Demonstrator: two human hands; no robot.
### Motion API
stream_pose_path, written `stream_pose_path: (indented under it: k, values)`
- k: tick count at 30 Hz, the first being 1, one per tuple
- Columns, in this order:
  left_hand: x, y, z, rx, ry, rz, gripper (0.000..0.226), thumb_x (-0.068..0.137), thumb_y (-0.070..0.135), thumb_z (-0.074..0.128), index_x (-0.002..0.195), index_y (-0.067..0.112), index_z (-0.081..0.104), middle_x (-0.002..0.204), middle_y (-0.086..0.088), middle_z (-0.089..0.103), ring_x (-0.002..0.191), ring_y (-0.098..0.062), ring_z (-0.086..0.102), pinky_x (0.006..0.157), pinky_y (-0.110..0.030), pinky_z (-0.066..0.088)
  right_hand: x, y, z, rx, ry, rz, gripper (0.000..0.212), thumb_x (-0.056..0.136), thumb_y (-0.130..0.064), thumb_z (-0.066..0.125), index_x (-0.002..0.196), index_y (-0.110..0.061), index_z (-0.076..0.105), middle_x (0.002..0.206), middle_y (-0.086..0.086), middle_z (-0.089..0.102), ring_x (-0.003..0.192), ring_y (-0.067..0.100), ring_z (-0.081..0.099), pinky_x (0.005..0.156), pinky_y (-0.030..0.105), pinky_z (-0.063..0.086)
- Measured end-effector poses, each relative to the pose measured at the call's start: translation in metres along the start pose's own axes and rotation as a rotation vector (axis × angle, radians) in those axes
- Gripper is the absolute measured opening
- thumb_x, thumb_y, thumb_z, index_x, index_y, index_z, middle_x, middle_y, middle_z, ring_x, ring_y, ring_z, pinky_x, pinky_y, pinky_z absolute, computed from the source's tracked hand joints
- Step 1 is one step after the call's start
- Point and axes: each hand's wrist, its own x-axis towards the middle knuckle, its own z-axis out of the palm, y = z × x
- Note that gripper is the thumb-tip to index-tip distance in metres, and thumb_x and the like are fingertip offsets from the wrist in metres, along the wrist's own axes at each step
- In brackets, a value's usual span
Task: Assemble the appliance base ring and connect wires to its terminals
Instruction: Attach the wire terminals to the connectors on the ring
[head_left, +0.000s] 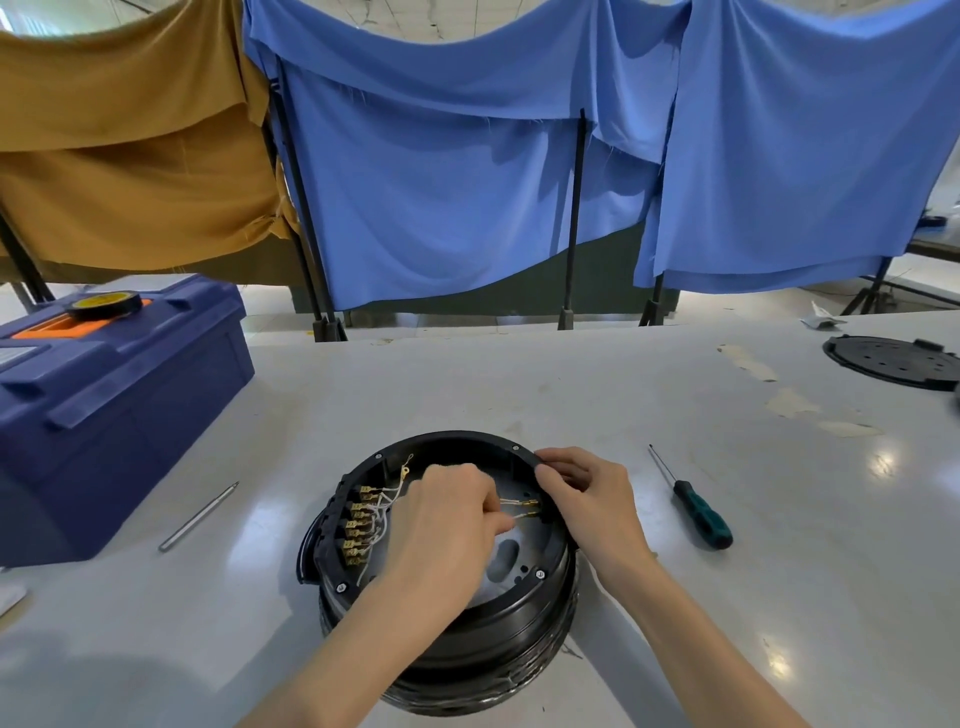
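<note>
base ring (457, 436) on table (519, 384) | left hand (447, 525) pinches thin wire (509, 502) inside it | right hand (587, 499) fingers curl over its rim | wire looks limp, fragile: grip at brass connector (531, 503), not strand

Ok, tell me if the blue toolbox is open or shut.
Shut: the toolbox lid lies flat, a tape roll resting on it.

Bright, even overhead light falls on the glossy white table (467, 395), and soft glare spots dot its right side. A faint diffuse shadow lies at the table's near-left corner. Wide-angle distortion bows its far edge. Above the table, the left hand (447, 525) looks slightly soft.
</note>
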Motion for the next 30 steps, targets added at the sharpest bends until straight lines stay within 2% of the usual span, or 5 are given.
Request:
stream_pose_path:
  k: [4,6,13,19,30]
  values:
    - [-0.003,-0.001,0.009,-0.307,-0.133,-0.146,0.022,0.086,0.027,0.068,0.077,0.009,0.074,0.060,-0.002,0.060,0.054,-0.013,0.055,0.059,-0.031,0.052,-0.003,0.000,0.004,-0.006,0.055,0.011,0.017,0.084,-0.008,0.066,0.090,-0.020,0.076,0.083,-0.008,0.075,0.081,0.002,0.069,0.072,0.017,0.052]
    - [0.004,0.000,0.012,-0.632,-0.216,-0.345,0.020,0.089,0.016,0.065,0.085,-0.003,0.071,0.050,-0.005,0.051,0.035,-0.011,0.040,0.039,-0.020,0.036,-0.004,-0.001,0.007,0.009,0.087,0.015,0.017,0.083,-0.007,0.067,0.088,-0.020,0.075,0.082,-0.010,0.074,0.079,0.000,0.069,0.069,0.013,0.050]
    - [0.009,0.002,0.005,-1.260,-0.455,-0.713,0.026,0.097,0.006,0.053,0.071,0.002,0.053,0.037,0.003,0.043,0.024,0.000,0.033,0.029,-0.008,0.021,-0.012,-0.001,0.025,0.032,0.187,0.019,0.014,0.081,-0.008,0.068,0.087,-0.019,0.075,0.079,-0.011,0.073,0.074,-0.005,0.067,0.064,0.007,0.049]
    - [0.010,-0.003,0.012,-1.322,-0.340,-0.803,0.029,0.093,-0.007,0.048,0.065,-0.002,0.054,0.036,-0.003,0.048,0.021,-0.002,0.037,0.026,-0.008,0.028,-0.014,-0.002,0.027,0.051,0.212,0.039,0.014,0.080,-0.010,0.069,0.086,-0.021,0.075,0.077,-0.013,0.073,0.072,-0.008,0.066,0.060,0.005,0.048]
    - [0.028,-0.007,0.021,-1.324,-0.554,-0.819,0.038,0.101,0.008,0.038,0.064,0.008,0.043,0.028,0.005,0.034,0.018,-0.002,0.028,0.023,-0.010,0.023,-0.016,-0.004,0.029,0.052,0.241,0.028,0.014,0.080,-0.008,0.068,0.084,-0.018,0.076,0.075,-0.014,0.072,0.071,-0.009,0.064,0.056,0.003,0.044]
